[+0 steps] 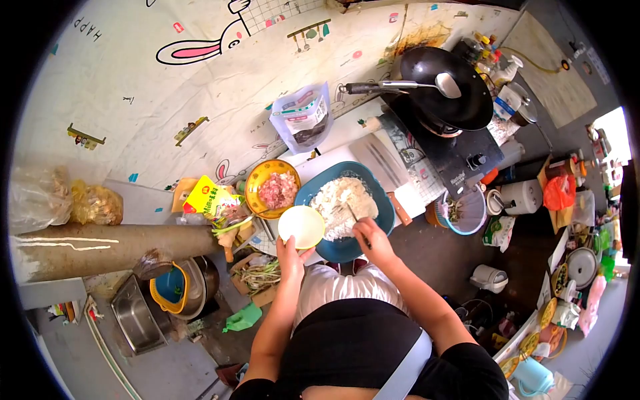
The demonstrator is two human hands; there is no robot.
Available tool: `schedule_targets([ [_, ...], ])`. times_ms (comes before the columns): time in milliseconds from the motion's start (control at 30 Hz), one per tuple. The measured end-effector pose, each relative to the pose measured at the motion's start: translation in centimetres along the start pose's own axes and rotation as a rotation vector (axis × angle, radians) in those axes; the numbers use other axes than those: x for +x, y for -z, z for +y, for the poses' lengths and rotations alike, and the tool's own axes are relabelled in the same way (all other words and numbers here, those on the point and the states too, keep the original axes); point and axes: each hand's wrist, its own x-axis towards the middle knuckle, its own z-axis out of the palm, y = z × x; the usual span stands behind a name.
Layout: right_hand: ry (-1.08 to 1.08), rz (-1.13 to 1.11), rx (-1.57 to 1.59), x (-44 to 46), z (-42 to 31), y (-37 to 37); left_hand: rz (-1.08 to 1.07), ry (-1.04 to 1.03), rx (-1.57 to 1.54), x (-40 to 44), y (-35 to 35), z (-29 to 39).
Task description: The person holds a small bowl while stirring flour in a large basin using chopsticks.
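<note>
My left hand (291, 259) grips a small white bowl (301, 227) by its edge, at the left rim of a blue basin (382, 217). White flour (341, 203), partly clumped, lies in the basin. Over the basin's right part, my right hand (373, 241) is closed around thin chopsticks (351, 212), whose tips reach into the flour. Just left of the basin stands a yellow-orange bowl (255, 175) with pinkish minced meat (277, 191) in it.
A cleaver (380, 160) lies behind the basin. To the right, a black wok (427, 63) with a metal spatula (447, 85) sits on a stove. A stand-up pouch (300, 117) leans at the wall. A yellow packet (210, 198) lies left of the meat bowl.
</note>
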Motion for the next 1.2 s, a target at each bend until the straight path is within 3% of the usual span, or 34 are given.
schedule_targets([
  [233,0.040,-0.043,0.084,-0.6,-1.4,0.1,0.010,0.009,-0.035,-0.4,-0.4,0.3],
  [467,-0.140,0.189,0.005,1.6,-1.0,4.0,0.002,0.013,-0.027,0.0,-0.5,-0.2],
  [567,0.100,0.143,-0.087,0.5,1.5,1.4,0.012,0.024,-0.010,-0.4,-0.9,0.2],
  [700,-0.084,0.003,0.063,-0.6,-1.1,0.9,0.002,0.013,-0.014,-0.2,-0.8,0.1],
  [767,-0.042,0.080,0.079,-0.3,-1.0,2.0,-0.004,0.003,-0.021,0.2,-0.4,-0.3],
  [900,-0.173,0.156,0.040,0.7,-0.6,3.0,0.004,0.017,-0.018,0.0,-0.3,-0.2],
  [1000,0.001,0.109,0.008,0.0,-0.1,1.1,0.026,0.024,-0.009,-0.2,-0.6,0.0],
  [1200,0.031,-0.014,0.175,0.0,-3.2,-0.1,-0.011,-0.014,-0.024,0.3,-0.3,-0.6],
])
